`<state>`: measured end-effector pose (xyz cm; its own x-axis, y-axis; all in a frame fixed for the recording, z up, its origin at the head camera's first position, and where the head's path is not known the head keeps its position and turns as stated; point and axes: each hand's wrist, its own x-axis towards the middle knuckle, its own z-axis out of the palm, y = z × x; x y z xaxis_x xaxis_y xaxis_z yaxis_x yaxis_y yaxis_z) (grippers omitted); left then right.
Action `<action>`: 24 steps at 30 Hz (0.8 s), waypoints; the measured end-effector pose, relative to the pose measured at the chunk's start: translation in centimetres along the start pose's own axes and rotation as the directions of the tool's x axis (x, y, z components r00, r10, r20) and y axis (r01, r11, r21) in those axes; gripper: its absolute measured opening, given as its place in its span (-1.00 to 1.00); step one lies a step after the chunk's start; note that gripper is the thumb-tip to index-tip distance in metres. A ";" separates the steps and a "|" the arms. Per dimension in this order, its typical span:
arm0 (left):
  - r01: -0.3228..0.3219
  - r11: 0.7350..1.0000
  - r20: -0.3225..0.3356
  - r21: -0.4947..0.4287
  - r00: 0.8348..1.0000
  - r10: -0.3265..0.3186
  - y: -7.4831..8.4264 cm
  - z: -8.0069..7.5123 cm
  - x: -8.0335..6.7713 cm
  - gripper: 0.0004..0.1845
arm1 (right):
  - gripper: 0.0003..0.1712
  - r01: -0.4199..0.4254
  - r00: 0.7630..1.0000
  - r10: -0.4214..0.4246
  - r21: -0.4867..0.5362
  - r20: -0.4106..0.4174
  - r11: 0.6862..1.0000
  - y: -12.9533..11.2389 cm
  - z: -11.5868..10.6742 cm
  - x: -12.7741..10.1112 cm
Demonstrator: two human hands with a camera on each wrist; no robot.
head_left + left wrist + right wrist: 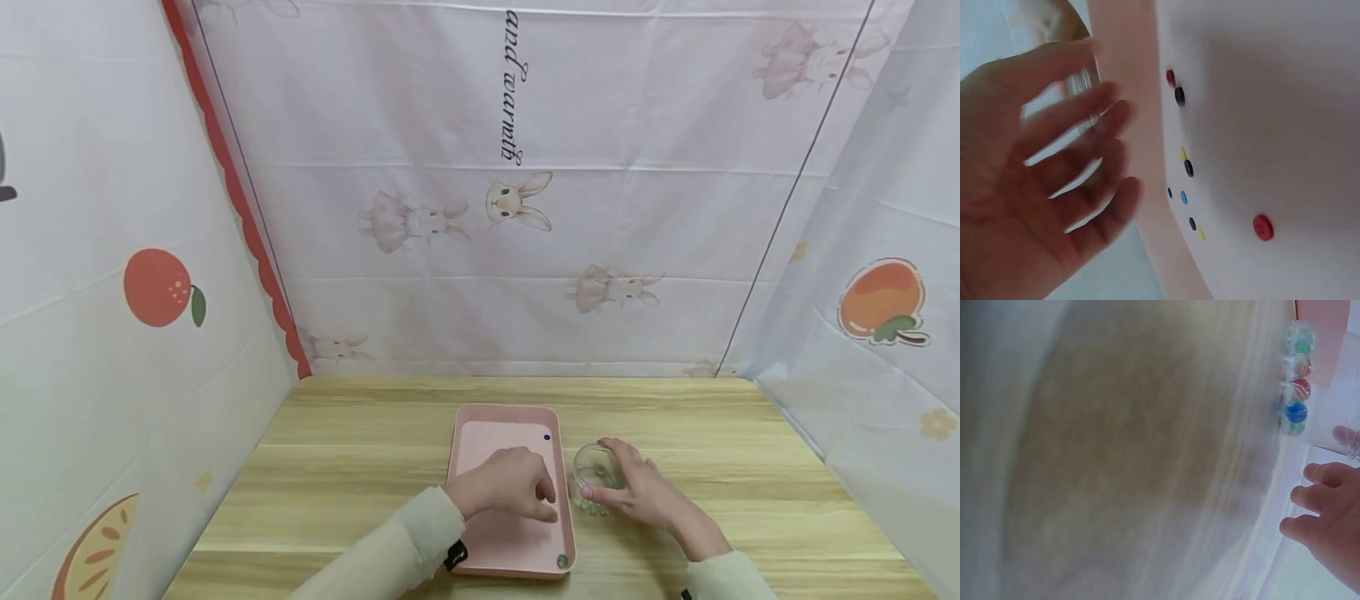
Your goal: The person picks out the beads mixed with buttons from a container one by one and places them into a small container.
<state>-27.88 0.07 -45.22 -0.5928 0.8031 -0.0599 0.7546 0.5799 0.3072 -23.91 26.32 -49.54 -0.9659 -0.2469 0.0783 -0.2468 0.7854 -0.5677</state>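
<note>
Left hand (506,487) hangs over the pink tray (468,433), fingers bent downward toward its floor; whether they pinch anything cannot be told. Left wrist view shows that hand (1035,187) spread and relaxed beside the tray wall, blurred. Right hand (637,492) cups the clear glass (595,471), fingers curled round its side, just right of the tray on the wooden table (360,467). Marbles (1296,381) lie in the glass bottom: green, red-striped, blue. Small coloured buttons (1180,97) scatter across the tray; one marble (561,562) sits in its near corner.
</note>
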 end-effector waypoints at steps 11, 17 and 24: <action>0.004 0.990 0.128 0.143 0.992 -0.022 1.9 0.5 -0.3 -0.81 | 0.08 0.021 1.000 -0.021 -0.015 -0.002 1.000 -0.1 -0.1 -0.2; 0.016 0.978 0.160 0.207 0.986 -0.050 2.9 1.1 0.1 -0.76 | 0.07 0.007 1.000 -0.007 -0.001 -0.006 1.000 0.0 -0.2 -0.2; 0.026 0.966 0.183 0.256 0.980 -0.075 3.7 1.4 0.4 -0.70 | 0.08 0.007 1.000 -0.007 -0.003 -0.003 1.000 0.2 -0.1 -0.2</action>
<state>-24.90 2.69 -45.47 -0.5862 0.7688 -0.2556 0.7857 0.6165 0.0522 -23.79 26.52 -49.57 -0.9643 -0.2506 0.0852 -0.2540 0.7853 -0.5646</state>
